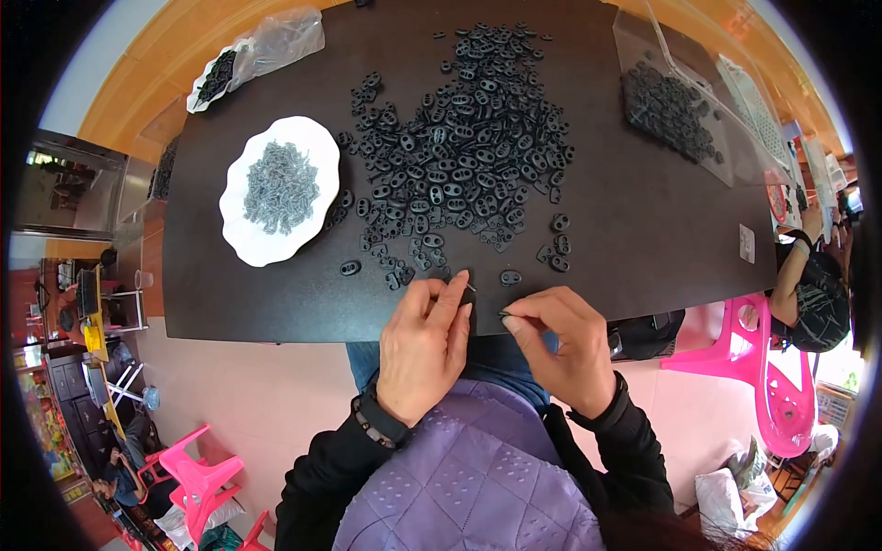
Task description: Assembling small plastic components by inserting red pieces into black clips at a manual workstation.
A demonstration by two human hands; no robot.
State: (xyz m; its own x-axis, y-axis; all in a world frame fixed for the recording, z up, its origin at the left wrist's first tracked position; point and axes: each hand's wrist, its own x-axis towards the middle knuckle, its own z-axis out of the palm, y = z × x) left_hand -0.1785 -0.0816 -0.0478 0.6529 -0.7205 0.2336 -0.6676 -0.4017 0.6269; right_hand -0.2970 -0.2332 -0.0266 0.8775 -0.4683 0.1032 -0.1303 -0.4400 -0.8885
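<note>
Near the table's front edge, my left hand point(424, 340) is closed, its thumb and fingers pinched around a small black plastic piece point(469, 297). A thin, shiny bit, seemingly a spring, shows by the index fingertip. My right hand point(568, 342) pinches another small black plastic piece point(504, 314) between thumb and index finger; its exact shape is mostly hidden. Just beyond the hands lies a single two-hole black cord lock point(511, 277). A large heap of black cord-lock parts point(459, 156) spreads across the middle. Small metal springs point(282, 188) fill a white scalloped plate point(245, 241) at left.
On the dark table point(643, 248), a clear plastic bin point(735, 156) with black parts stands at the far right. A white dish point(196, 99) and a plastic bag point(280, 41) sit at the far left. Pink stools point(790, 404) flank the table; another person point(813, 294) sits at right.
</note>
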